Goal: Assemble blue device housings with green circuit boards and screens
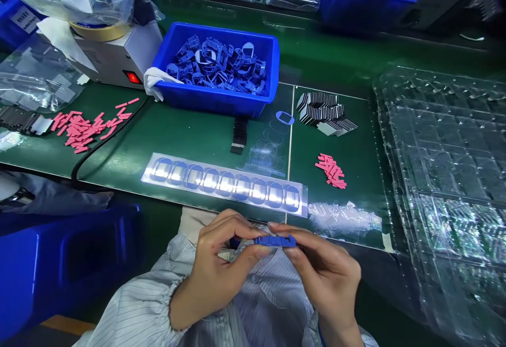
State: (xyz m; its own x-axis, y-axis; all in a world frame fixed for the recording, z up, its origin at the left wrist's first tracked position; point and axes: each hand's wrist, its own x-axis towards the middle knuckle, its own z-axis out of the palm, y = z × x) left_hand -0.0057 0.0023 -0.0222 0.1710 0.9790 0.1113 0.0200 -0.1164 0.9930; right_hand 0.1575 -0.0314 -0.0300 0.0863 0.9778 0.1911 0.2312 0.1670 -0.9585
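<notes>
My left hand [215,268] and my right hand [322,278] hold a blue plastic frame part [274,240] between them, just in front of my striped smock. Thumbs and fingertips of both hands pinch it at its ends, and part of it is hidden by the fingers. Beyond the hands, a strip of clear film [225,183] lies on the green bench mat [158,144], carrying a row of blue-edged oval pieces. A single blue oval ring [284,118] lies farther up, close to a small black stack [239,135].
A blue crate [211,101] full of blue plastic frames stands beyond the film. Pink strips [85,132] and black-and-white pads [324,112] lie on the mat. Clear plastic trays [446,178] are stacked at right, a tape machine [126,57] at left, a blue stool [67,262] below.
</notes>
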